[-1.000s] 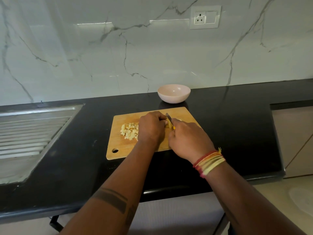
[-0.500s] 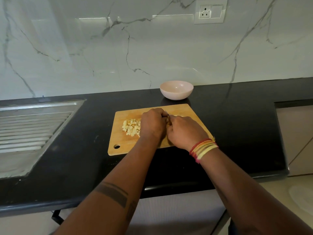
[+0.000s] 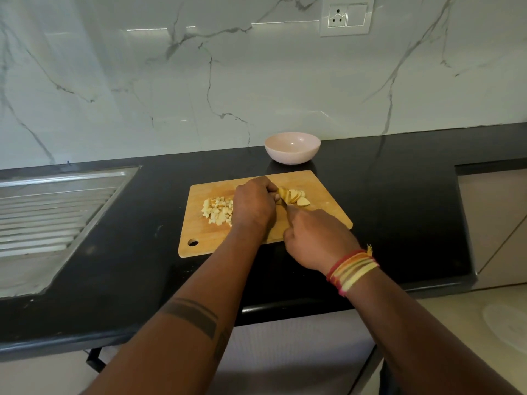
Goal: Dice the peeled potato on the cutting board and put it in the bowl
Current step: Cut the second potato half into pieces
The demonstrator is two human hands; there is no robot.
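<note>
A wooden cutting board lies on the black counter. A heap of diced potato sits on its left half. Sliced potato pieces fan out near the board's far middle. My left hand curls over the left end of those slices and holds them down. My right hand grips a knife whose handle is hidden in the fist; only a short bit of blade shows beside the slices. The pale pink bowl stands behind the board, with nothing seen in it.
A steel sink drainboard is set into the counter at left. The marble wall with a socket rises just behind the bowl. The counter's front edge runs under my forearms.
My right hand has drawn back toward me along the board, uncovering the fanned potato slices. My left hand stays on the potato. The camera tipped slightly.
</note>
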